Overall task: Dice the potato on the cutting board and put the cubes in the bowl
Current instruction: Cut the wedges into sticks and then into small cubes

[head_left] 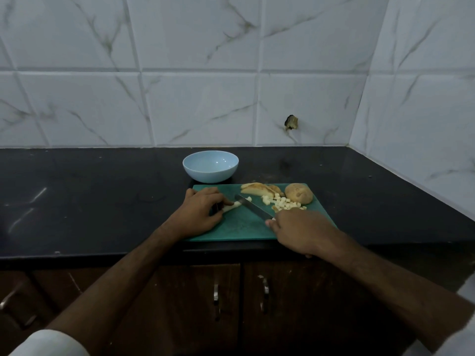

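- Right hand (299,231): nearest item, at the near right edge of the cutting board (239,227); fingers wrapped round the handle of the knife (253,208), handle itself hidden.
- Knife: blade slants from the right hand up and left; its tip lies just beside the free end of the potato strip (232,206).
- Left hand (203,210): on the board's left part, fingers curled over the strip, pinning it down.
- Potato strip: long axis runs left to right, crossing the blade's line; the free end points right, toward the knife. Judged: the coming cut falls across this end, and the left fingertips are near the edge.
- Cubes (281,203): loose pile right of the blade.
- Potato slices (257,192) and an uncut potato piece (299,193): far side of the board.
- Bowl (210,167): beyond the board's far left corner, holding no cubes.
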`<move>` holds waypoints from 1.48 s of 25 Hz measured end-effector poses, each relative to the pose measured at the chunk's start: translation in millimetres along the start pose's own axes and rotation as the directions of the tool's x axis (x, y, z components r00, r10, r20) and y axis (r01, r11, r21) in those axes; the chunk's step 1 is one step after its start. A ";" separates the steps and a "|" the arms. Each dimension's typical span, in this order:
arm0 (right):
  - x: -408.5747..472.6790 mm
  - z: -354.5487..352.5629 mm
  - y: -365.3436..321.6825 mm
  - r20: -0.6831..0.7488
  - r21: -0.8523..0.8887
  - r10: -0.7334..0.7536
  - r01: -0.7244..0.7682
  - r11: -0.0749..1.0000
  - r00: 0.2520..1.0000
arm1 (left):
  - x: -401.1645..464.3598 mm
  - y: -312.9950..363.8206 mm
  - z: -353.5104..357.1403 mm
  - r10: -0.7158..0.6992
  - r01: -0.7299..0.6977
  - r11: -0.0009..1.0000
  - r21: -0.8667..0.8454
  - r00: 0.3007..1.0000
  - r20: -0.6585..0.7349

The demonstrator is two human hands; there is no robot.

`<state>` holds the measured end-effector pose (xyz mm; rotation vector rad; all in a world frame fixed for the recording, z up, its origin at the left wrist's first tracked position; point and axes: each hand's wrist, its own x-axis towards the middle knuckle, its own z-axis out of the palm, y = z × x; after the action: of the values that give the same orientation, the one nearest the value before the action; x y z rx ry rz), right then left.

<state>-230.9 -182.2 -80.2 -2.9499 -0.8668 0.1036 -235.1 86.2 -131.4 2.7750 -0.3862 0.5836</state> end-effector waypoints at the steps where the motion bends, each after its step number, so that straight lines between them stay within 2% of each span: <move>1: -1.3 3.8 0.7 0.014 0.010 -0.003 0.003 1.000 1.000 | 0.1 0.0 -0.1 -0.003 0.003 1.000 -0.001 1.000 -0.001; 6: -19.3 -17.6 12.0 0.069 -0.045 0.015 -0.012 0.999 0.998 | -0.2 -0.4 0.4 -0.008 0.008 1.000 -0.019 1.000 -0.026; 10: -5.5 -15.2 4.4 -0.084 -0.082 -0.043 0.036 0.996 0.996 | -2.1 0.0 -0.2 -0.025 0.023 0.999 -0.035 0.998 -0.050; 14: -1.2 10.4 -1.4 -0.018 -0.031 -0.055 0.054 0.998 0.998 | -1.8 -0.9 -0.2 -0.034 0.032 0.998 -0.046 0.999 -0.041; 18: -18.5 -10.6 11.6 0.055 -0.038 -0.024 0.026 0.999 0.998 | -2.4 -1.2 0.5 -0.038 0.034 0.998 -0.060 0.997 -0.066; 23: -6.6 -12.4 1.8 -0.069 -0.069 -0.060 0.056 0.996 0.996 | -3.9 0.0 0.7 -0.052 0.045 0.996 -0.077 0.995 -0.088; 28: -7.8 7.5 0.6 0.028 0.051 -0.068 0.066 0.997 0.997 | -3.9 -1.3 0.1 -0.062 0.054 0.995 -0.086 0.994 -0.092; 31: -18.0 -10.1 9.8 0.060 0.015 -0.035 0.035 0.999 0.998 | -3.8 -1.0 -1.2 -0.070 0.060 0.993 -0.103 0.993 -0.097; 35: -10.0 -17.8 3.9 -0.071 -0.048 -0.062 0.058 0.997 0.996 | -5.5 0.9 -2.1 -0.057 0.042 0.991 -0.130 0.992 -0.112; 37: -4.2 -6.6 -4.0 -0.072 -0.052 -0.081 0.077 0.996 0.994 | -6.1 3.3 -3.8 -0.071 0.058 0.990 -0.132 0.992 -0.103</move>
<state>-236.1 -181.4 -73.1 -2.9384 -0.9881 -0.0322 -242.8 85.6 -130.0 2.6091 -0.2982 0.6648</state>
